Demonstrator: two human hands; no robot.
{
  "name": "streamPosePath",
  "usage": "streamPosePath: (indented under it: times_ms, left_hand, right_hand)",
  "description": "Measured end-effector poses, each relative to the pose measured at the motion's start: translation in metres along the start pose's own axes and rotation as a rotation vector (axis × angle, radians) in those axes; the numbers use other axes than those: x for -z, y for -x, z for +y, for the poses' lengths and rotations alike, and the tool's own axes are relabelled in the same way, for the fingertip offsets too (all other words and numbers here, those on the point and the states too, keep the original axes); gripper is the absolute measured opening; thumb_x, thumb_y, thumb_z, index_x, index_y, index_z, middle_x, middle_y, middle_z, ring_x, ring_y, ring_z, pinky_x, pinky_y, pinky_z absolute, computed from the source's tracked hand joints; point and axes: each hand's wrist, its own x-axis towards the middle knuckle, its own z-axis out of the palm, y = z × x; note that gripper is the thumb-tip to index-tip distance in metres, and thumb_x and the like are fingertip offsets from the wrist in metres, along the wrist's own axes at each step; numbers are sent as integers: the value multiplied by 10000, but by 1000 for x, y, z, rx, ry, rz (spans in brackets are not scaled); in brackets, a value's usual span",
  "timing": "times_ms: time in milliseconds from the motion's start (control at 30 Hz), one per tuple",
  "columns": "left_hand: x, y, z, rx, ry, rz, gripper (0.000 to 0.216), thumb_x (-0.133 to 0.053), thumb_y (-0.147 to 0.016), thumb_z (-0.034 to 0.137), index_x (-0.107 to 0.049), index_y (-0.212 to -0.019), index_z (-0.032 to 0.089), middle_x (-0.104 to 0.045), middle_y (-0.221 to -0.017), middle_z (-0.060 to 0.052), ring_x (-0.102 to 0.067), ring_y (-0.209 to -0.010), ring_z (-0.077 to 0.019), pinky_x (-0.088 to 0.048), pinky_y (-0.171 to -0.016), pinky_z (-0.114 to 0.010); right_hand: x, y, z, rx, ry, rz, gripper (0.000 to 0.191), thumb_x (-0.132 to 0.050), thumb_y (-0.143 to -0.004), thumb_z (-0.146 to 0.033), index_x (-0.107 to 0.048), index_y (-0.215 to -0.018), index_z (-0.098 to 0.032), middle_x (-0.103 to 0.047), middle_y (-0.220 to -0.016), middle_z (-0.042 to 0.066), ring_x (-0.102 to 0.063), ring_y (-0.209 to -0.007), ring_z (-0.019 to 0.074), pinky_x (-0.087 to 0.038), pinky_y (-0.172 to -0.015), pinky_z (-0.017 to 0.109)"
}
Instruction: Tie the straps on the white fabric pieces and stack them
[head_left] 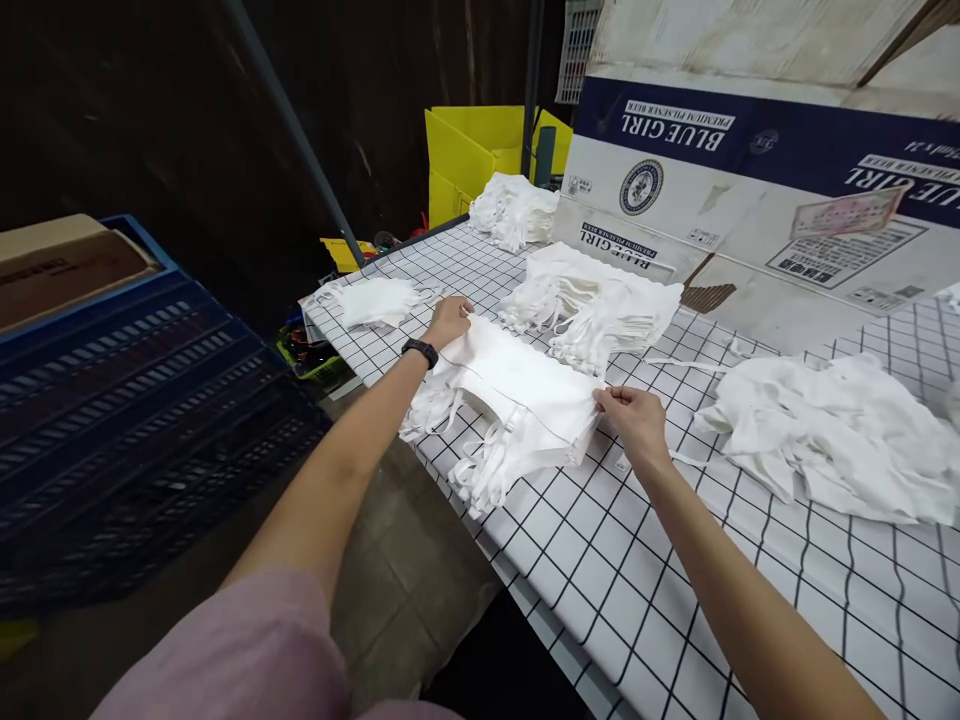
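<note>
A long stack of white face masks (517, 395) with loose ear loops lies near the front edge of a table covered in white cloth with a black grid (637, 580). My left hand (448, 322), with a black watch on the wrist, presses closed against the stack's far-left end. At the stack's right end my right hand (634, 418) pinches the top mask's edge. A thin string runs across the top of the stack between both hands.
More white mask piles lie around: a fanned stack (592, 305) behind, a loose heap (832, 435) at right, a small pile (375, 300) at the left corner, another (514, 210) farther back. Printed cardboard (750, 190) leans behind the table. A blue crate (127, 400) stands left.
</note>
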Motion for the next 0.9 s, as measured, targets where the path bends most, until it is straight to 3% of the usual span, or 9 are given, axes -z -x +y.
streamPosePath:
  times_ms: [200, 433, 567, 700, 800, 900]
  left_hand:
    - [-9, -6, -8, -28, -12, 25, 273, -584, -685, 41, -743, -879, 149, -714, -778, -67, -660, -853, -226, -527, -852, -343]
    - [-19, -5, -9, -60, -51, 30, 235, -572, -762, 83, -739, -920, 129, -734, -883, -101, -662, -902, -217, -516, -905, -345]
    - [-14, 0, -5, -77, -128, -2, 223, -590, -768, 110, -721, -944, 153, -742, -923, -100, -659, -919, -236, -496, -951, -370]
    - [-5, 20, 10, -178, -153, -13, 283, -586, -783, 186, -686, -1047, 164, -735, -1174, -127, -589, -1228, -309, -368, -1158, -457]
    - [-2, 47, 19, -350, -170, -38, 275, -594, -836, 405, -684, -1046, 252, -745, -1210, -30, -575, -1273, -326, -357, -1197, -517]
    - [2, 79, 23, -483, -218, -328, 324, -540, -915, 608, -641, -1178, 449, -699, -1279, 128, -568, -1309, -325, -404, -1189, -568]
  right_hand:
    - [-6, -5, 4, -29, -2, 73, 244, -697, -716, -386, -733, -664, -150, -681, -621, 38, -553, -587, 158, -452, -672, 314]
    - [-8, -10, 9, -36, 42, 126, 226, -650, -748, -343, -711, -631, -160, -651, -575, 33, -540, -559, 160, -437, -649, 320]
    - [-14, -16, 15, -3, 33, 134, 158, -657, -738, -322, -694, -735, -168, -660, -605, 20, -569, -567, 168, -449, -647, 311]
    - [-15, 0, 10, 98, 64, 227, 201, -646, -801, -324, -668, -935, -175, -608, -589, -30, -574, -593, 173, -435, -668, 292]
    - [-1, 32, 0, 225, 60, 49, 121, -567, -889, -247, -655, -948, -188, -610, -618, -38, -575, -591, 146, -414, -652, 260]
    - [27, 70, -9, 294, 82, -79, 78, -611, -918, -252, -660, -966, -213, -635, -664, -46, -581, -609, 129, -418, -637, 239]
